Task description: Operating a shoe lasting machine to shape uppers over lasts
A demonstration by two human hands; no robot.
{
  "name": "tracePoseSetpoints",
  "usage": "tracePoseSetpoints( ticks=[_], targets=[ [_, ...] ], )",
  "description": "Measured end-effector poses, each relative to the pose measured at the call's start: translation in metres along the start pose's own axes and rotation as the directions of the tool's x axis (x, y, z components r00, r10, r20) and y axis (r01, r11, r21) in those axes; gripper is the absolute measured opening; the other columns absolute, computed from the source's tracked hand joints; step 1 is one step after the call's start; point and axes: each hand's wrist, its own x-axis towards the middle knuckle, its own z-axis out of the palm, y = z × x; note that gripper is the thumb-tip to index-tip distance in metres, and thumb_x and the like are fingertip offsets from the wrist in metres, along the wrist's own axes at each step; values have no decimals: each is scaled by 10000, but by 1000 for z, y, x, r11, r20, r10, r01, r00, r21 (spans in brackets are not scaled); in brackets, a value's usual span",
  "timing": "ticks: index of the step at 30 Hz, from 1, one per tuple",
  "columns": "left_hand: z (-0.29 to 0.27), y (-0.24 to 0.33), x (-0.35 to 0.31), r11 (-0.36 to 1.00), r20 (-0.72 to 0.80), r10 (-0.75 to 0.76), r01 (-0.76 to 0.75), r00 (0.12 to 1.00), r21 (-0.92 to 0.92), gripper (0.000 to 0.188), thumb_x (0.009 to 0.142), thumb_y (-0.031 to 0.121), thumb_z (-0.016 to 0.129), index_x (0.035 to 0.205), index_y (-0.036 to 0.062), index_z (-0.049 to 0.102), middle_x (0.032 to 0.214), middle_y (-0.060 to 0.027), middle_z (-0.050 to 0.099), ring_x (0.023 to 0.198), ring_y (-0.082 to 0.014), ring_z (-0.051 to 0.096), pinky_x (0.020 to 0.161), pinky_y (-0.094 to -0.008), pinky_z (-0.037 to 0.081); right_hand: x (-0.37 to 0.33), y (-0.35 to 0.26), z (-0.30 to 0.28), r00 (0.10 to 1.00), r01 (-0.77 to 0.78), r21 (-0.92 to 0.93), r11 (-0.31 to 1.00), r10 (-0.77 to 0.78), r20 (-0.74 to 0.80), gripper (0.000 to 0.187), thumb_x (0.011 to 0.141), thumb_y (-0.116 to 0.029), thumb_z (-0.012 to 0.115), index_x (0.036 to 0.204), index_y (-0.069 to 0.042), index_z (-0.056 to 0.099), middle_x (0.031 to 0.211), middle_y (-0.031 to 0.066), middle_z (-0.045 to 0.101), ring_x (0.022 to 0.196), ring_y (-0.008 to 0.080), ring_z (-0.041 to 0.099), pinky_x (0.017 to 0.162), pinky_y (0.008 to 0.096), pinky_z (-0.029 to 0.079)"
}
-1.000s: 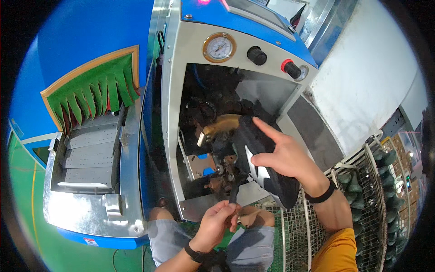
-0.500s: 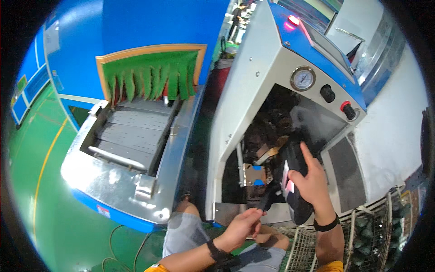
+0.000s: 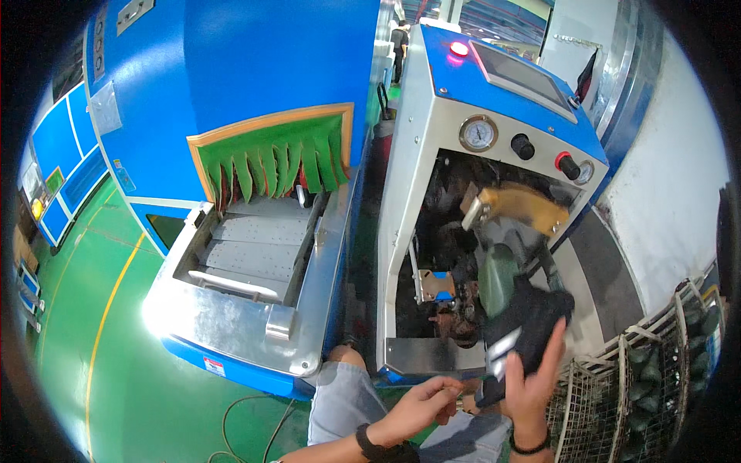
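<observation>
- The right hand [image 3: 532, 386] held a black shoe upper [image 3: 525, 324] from below, palm against its underside and fingers spread up along its side, so the piece rested on the hand rather than being pinched.
- The left hand [image 3: 421, 401] sat low beside it over the person's lap, fingers curled loosely toward the upper's lower edge; whether the fingertips actually closed on anything could not be told.
- The upper hung just outside the open front of the blue-and-white machine [image 3: 494, 154], below and to the right of the brass-coloured clamp [image 3: 521, 204] and beside a dark green last [image 3: 496, 278] still seated inside the bay.
- Judging by that, the piece was off the machine and in hand, while the last stayed in place and nothing new was loaded; how much handling remained was not shown.
- The upper looked soft and matte black, folded on itself, with a pale label or lining strip [image 3: 502, 347] showing near its lower end.
- A wire rack [image 3: 641, 378] holding more dark green lasts stood near the right hand, and a conveyor tunnel with green flap curtains [image 3: 270, 166] stood to the left.
</observation>
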Motion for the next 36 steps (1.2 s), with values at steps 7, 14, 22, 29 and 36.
tracePoseSetpoints(
  ticks=[7,14,22,29,36],
  targets=[
    [2,-1,-16,889,459,42,176,888,-422,706,1027,537,534,1540,82,366,1332,-134,593,1160,-214,605,991,-397,487,-62,-42,-88,794,-258,-49,965,240,558,468,848,-282,783,1176,8,619,1118,231,640,944,380,606,932,470,502],
    [1,-21,-37,980,98,-169,178,981,-93,475,895,142,725,1316,-33,592,1135,-105,700,993,-231,679,857,-348,537,-32,25,-42,588,-795,505,334,222,778,1072,940,-341,739,1605,-30,-42,1432,290,467,1223,361,609,1031,465,511],
    [-3,-69,-53,942,-15,-103,103,995,320,286,907,105,706,1148,-39,649,1044,-76,686,926,-177,618,823,-298,496,42,-15,16,569,-637,600,-483,231,790,511,900,-112,741,1353,-28,519,1100,118,667,976,282,687,814,459,595],
    [-14,-80,-41,920,-111,-131,163,985,357,224,950,135,693,1101,-29,674,1008,-73,695,892,-157,603,803,-296,492,-88,62,-114,778,-269,941,-203,530,337,722,862,-114,753,1483,-3,401,1231,214,640,970,308,713,886,448,610],
    [-9,-64,-17,868,-77,-68,97,995,487,230,936,204,737,1042,13,666,762,-17,600,627,-97,485,563,-257,399,-133,117,-248,674,324,904,-280,739,-12,638,949,-395,618,1413,17,473,1178,238,653,907,296,711,737,376,619]
  ],
)
